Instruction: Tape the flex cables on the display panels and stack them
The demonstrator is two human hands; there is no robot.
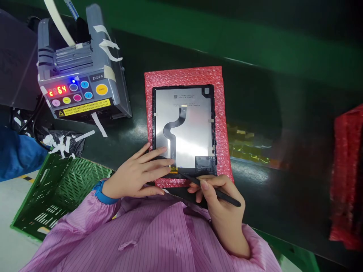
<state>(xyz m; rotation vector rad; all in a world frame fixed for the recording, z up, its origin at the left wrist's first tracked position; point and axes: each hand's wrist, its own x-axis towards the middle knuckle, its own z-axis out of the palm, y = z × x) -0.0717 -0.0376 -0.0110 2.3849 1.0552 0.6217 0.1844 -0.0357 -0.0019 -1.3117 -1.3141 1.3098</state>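
Note:
A tablet screen assembly [190,136] lies back side up, its silver panel set in a black frame, on a red bubble-wrap pouch [184,77]. A dark flex cable [172,145] curves down the panel to a yellow-orange end [173,170] at the lower edge. My left hand [141,170] rests with fingers outstretched over the lower left of the panel, fingertips beside the cable. Gripped pen-like in my right hand [218,192] is a slim black tool, seemingly tweezers [227,197]; its tip points at the cable's yellow-orange end. Contact at the tip is too small to tell.
A grey tape dispenser [82,71] labelled ZCUT-9 stands at the upper left, with tape scraps [62,146] below it. A green crate [61,189] is at the lower left. More red bubble wrap [346,177] lies at the far right of the dark table [255,98].

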